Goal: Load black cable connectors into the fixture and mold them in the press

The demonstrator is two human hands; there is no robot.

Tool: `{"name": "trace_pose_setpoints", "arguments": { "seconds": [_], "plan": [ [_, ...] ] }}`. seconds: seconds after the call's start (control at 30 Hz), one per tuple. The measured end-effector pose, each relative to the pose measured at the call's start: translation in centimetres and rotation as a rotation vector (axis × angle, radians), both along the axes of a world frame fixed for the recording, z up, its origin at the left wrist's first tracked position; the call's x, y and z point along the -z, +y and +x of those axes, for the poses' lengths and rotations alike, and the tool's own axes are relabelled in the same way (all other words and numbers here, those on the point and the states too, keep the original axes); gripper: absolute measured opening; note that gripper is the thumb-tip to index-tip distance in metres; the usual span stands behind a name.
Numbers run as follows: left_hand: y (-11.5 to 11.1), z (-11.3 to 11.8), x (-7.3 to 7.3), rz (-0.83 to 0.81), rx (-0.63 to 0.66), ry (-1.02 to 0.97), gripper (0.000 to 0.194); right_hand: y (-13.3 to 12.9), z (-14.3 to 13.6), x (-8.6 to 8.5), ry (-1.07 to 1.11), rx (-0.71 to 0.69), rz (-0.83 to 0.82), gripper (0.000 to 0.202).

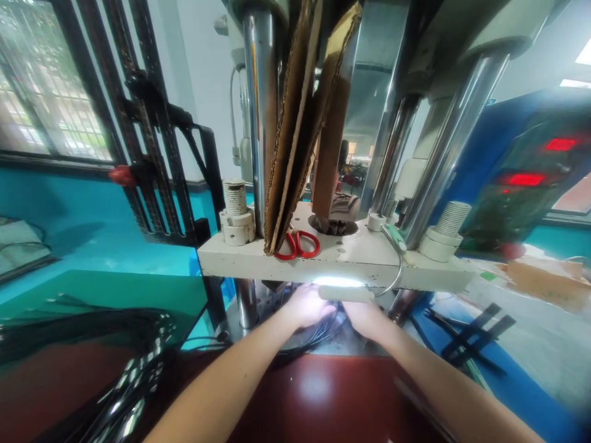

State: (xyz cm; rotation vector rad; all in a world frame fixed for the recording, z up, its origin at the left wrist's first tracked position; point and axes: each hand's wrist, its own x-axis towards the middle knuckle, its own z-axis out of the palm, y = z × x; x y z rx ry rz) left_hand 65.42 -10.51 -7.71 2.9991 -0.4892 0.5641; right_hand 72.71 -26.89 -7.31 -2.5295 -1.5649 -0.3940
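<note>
Thin, dark, flexible cables (pixel 316 340) lie below the nearer left hand (pixel 307 306), slanting toward the right hand (pixel 359 312); neither hand's grip is discernible.

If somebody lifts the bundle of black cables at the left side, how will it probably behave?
The bundle of black cables is probably floppy, as it curves in a bend across the green surface. Its strands may spread apart when lifted, since many look separate. It could be somewhat slippery, judging by the bright, glossy highlights.
</note>
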Motion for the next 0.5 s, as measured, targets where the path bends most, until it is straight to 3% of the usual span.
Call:
{"name": "trace_pose_setpoints", "arguments": {
  "seconds": [0.33, 0.5],
  "plan": [
    [0.6, 0.2, -0.9, -0.039, 0.031, 0.060, 0.038, 0.4, 1.1, 0.3, -0.001, 0.031, -0.081, 0.031],
    [1.0, 0.3, -0.2, -0.074, -0.027, 0.052, 0.033, 0.4, 1.0, 0.2, 0.002, 0.050, -0.093, 0.037]
  ]
}}
